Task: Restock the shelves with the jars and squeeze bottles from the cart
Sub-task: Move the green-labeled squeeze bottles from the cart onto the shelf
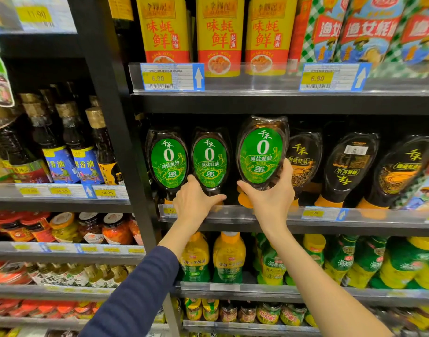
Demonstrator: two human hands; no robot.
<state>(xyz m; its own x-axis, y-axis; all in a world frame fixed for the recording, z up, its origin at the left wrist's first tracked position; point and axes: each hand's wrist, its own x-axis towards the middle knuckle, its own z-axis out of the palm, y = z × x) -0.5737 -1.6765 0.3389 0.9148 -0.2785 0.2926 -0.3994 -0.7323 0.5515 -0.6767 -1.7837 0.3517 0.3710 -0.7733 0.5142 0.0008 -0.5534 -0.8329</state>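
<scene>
Head view: right hand [269, 197] clasps green-label bottle [261, 154] (orange cap [244, 200] half hidden); left hand [196, 199] grips shelved neighbour [209, 159].

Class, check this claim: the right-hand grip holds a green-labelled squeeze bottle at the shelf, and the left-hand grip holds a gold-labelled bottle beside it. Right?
Not quite. In the head view the left-hand grip holds a second green-labelled bottle, not a gold-labelled one. The right-hand grip does hold a green-labelled squeeze bottle at the shelf.
</scene>
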